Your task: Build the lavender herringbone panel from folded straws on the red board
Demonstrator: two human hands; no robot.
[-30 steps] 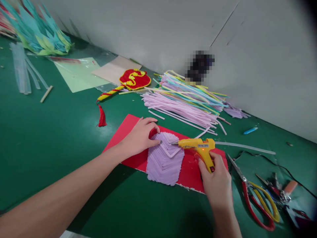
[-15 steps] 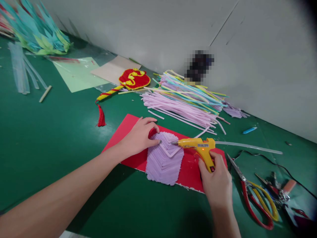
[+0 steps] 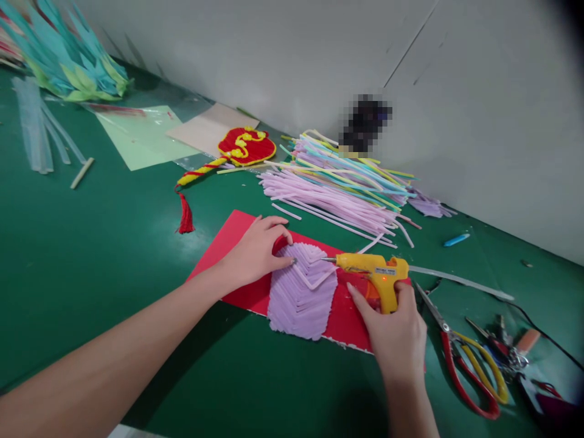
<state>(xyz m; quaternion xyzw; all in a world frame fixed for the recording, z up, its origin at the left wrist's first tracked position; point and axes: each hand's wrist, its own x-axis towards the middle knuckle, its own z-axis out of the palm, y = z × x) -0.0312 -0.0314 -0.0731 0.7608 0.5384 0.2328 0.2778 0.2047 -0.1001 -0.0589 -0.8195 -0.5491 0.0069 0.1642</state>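
My left hand (image 3: 261, 250) reaches in over a red card (image 3: 228, 243). Its fingers are curled and its thumb presses the left end of a pale V-shaped pipe cleaner (image 3: 314, 286). That strip lies on a lilac panel (image 3: 301, 313) made of rows of pipe cleaners. My right hand (image 3: 396, 331) is wrapped around the handle of a yellow hot glue gun (image 3: 371, 266), with its thumb stretched out along the near side. The nozzle points left, at the panel's upper right part. A clear glue stick (image 3: 460, 281) sticks out of the gun's back.
Red-and-yellow-handled scissors (image 3: 456, 350) and a bunch of keys (image 3: 511, 356) lie at right. Behind the card sits a pile of pastel pipe cleaners (image 3: 333, 194). A red fan with a tassel (image 3: 249, 148), a green sheet (image 3: 141, 137) and loose glue sticks (image 3: 36, 128) are farther left.
The glue gun has moved slightly right, its nozzle drawing back from the panel's middle. My right hand's grip has shifted, with the thumb now stretched forward. My left hand stays in place.
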